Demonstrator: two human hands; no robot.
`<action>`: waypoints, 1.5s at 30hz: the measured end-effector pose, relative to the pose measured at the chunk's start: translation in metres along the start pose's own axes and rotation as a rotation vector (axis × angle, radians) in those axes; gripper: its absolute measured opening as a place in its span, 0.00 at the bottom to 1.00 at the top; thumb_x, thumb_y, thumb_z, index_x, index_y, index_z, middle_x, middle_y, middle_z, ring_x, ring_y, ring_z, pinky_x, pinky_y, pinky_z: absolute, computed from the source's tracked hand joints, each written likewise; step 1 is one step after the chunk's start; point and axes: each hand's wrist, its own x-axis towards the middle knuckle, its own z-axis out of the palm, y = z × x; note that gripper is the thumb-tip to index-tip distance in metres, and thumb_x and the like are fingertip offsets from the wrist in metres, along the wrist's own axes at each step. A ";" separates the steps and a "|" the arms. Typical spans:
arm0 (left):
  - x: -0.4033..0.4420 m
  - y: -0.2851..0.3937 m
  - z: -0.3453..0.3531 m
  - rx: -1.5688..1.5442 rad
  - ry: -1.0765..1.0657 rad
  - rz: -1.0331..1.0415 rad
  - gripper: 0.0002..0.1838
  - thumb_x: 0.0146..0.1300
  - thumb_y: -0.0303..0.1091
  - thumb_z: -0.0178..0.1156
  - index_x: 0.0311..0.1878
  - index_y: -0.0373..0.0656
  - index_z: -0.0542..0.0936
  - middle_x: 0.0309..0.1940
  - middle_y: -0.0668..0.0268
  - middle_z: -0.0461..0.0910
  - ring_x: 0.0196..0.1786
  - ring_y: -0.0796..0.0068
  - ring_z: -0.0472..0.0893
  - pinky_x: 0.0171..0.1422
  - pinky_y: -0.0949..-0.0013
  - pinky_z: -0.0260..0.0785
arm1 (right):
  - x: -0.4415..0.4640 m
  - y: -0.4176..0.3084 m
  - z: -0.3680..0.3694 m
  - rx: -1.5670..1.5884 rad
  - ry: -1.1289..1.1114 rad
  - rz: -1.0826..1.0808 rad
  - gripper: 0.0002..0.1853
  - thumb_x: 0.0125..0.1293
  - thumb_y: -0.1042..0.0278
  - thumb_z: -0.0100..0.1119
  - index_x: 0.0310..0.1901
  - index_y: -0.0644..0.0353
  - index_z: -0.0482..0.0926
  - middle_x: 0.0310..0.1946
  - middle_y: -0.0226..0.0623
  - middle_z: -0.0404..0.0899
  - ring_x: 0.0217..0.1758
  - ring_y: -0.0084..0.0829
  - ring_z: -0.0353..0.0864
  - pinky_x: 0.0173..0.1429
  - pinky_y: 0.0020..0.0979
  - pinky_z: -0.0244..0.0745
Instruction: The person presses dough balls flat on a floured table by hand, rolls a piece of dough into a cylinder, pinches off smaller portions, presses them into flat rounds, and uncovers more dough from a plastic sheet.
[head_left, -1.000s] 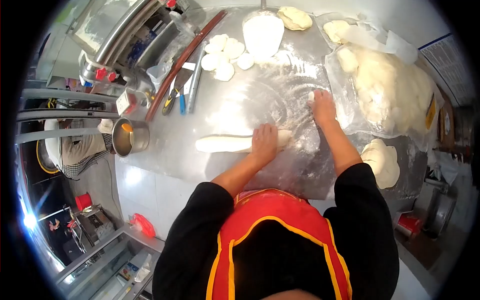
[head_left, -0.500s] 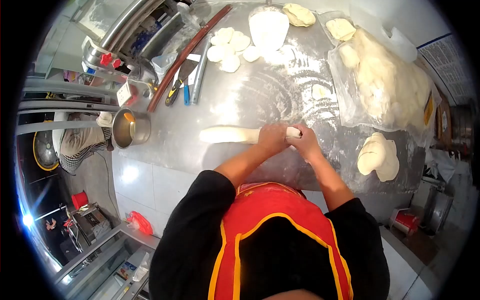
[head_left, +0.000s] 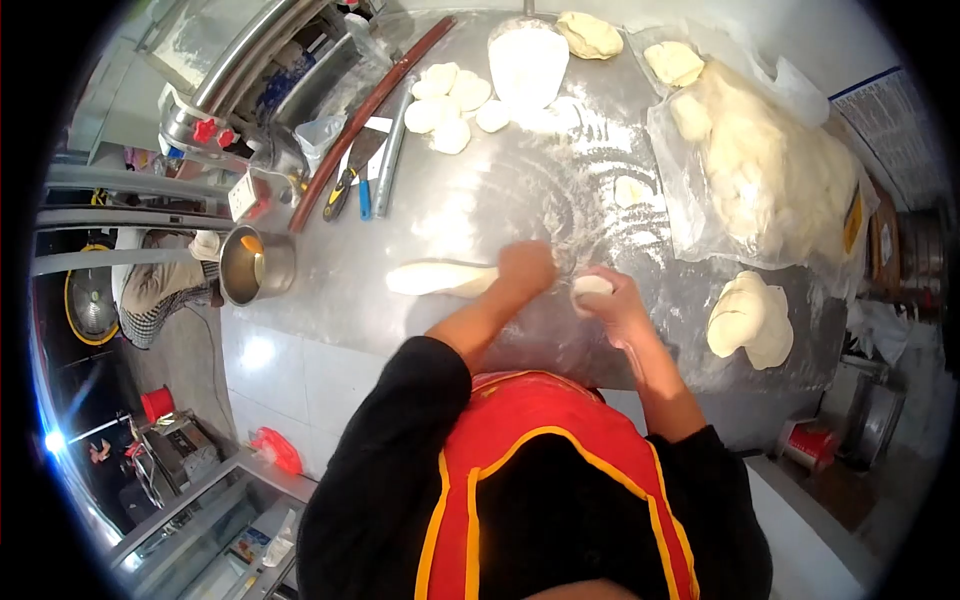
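Note:
A dough roll (head_left: 440,278) lies crosswise near the front of the floury metal table. My left hand (head_left: 526,270) is closed round its right end. Just to the right, my right hand (head_left: 615,302) grips a small dough piece (head_left: 592,287) between thumb and fingers, apart from the roll. Another small dough piece (head_left: 631,191) rests on the flour farther back. Several round dough pieces (head_left: 434,114) are grouped at the back left, beside a scoop of flour (head_left: 528,68).
Large dough (head_left: 750,170) on plastic lies right, with folded dough (head_left: 750,320) nearer me. A red-brown rod (head_left: 370,120), metal tube (head_left: 394,150), scraper (head_left: 358,165) and metal pot (head_left: 257,266) are left. Another person's clothed legs (head_left: 160,290) show far left.
My right hand came in from the far right to the roll, leaving a small piece on the flour. It has since moved slightly right with a separate piece.

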 end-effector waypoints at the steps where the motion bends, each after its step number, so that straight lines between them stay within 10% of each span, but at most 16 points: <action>1: 0.000 0.002 -0.014 -0.051 0.000 -0.044 0.16 0.50 0.45 0.67 0.33 0.41 0.83 0.32 0.54 0.83 0.38 0.54 0.83 0.44 0.55 0.73 | 0.008 -0.003 -0.011 -0.094 0.085 -0.031 0.16 0.52 0.76 0.63 0.45 0.61 0.80 0.33 0.33 0.79 0.34 0.23 0.77 0.38 0.25 0.72; 6: -0.020 -0.021 0.000 -0.061 0.248 0.145 0.31 0.46 0.52 0.71 0.47 0.41 0.75 0.41 0.54 0.78 0.48 0.54 0.77 0.52 0.55 0.68 | 0.079 0.022 -0.077 -0.916 0.578 -0.587 0.21 0.57 0.69 0.65 0.54 0.60 0.75 0.43 0.43 0.80 0.40 0.39 0.79 0.44 0.34 0.74; 12: -0.037 -0.054 0.010 0.086 0.291 0.180 0.32 0.46 0.51 0.72 0.50 0.44 0.74 0.42 0.58 0.75 0.48 0.56 0.73 0.52 0.57 0.65 | 0.075 0.012 -0.065 -1.489 0.593 -0.540 0.27 0.58 0.62 0.67 0.58 0.60 0.72 0.56 0.48 0.72 0.52 0.45 0.76 0.54 0.38 0.73; 17: -0.035 -0.062 0.004 -0.243 0.143 0.327 0.32 0.50 0.55 0.68 0.52 0.44 0.75 0.46 0.55 0.78 0.51 0.57 0.77 0.54 0.56 0.67 | 0.054 0.015 0.009 -0.284 -0.174 -0.143 0.27 0.59 0.63 0.68 0.59 0.63 0.73 0.54 0.39 0.75 0.51 0.32 0.77 0.53 0.36 0.75; 20: -0.039 -0.049 -0.008 -0.230 0.070 0.248 0.30 0.51 0.56 0.67 0.51 0.44 0.75 0.45 0.55 0.80 0.50 0.57 0.79 0.55 0.57 0.68 | 0.053 0.020 0.031 -0.195 -0.149 0.060 0.25 0.55 0.68 0.67 0.55 0.65 0.76 0.44 0.37 0.78 0.46 0.32 0.79 0.50 0.32 0.76; 27: -0.039 -0.033 0.003 -0.127 0.223 0.209 0.16 0.48 0.45 0.66 0.36 0.45 0.81 0.34 0.58 0.83 0.42 0.59 0.82 0.47 0.57 0.70 | 0.047 0.030 0.049 -0.576 0.125 -0.259 0.16 0.49 0.70 0.64 0.42 0.65 0.81 0.30 0.34 0.82 0.33 0.22 0.78 0.36 0.25 0.74; 32: -0.038 -0.024 -0.008 -0.016 0.137 0.173 0.12 0.48 0.43 0.65 0.27 0.44 0.83 0.26 0.56 0.83 0.34 0.57 0.84 0.42 0.57 0.72 | 0.045 0.017 0.049 -0.398 0.099 0.019 0.13 0.49 0.71 0.63 0.37 0.64 0.81 0.28 0.32 0.80 0.28 0.21 0.76 0.32 0.25 0.72; 39: -0.018 -0.027 -0.016 -0.009 0.001 0.033 0.15 0.49 0.46 0.65 0.30 0.42 0.84 0.29 0.52 0.83 0.36 0.56 0.84 0.40 0.55 0.75 | 0.031 0.002 0.026 0.153 -0.076 0.094 0.14 0.52 0.73 0.65 0.42 0.63 0.80 0.30 0.32 0.79 0.32 0.23 0.77 0.36 0.27 0.73; 45: -0.022 -0.046 -0.019 -0.176 0.129 0.053 0.31 0.46 0.54 0.71 0.46 0.39 0.79 0.42 0.52 0.80 0.49 0.57 0.79 0.53 0.56 0.70 | 0.121 -0.020 -0.019 -0.533 0.202 -0.311 0.22 0.58 0.71 0.65 0.53 0.65 0.73 0.43 0.45 0.79 0.45 0.37 0.79 0.47 0.34 0.75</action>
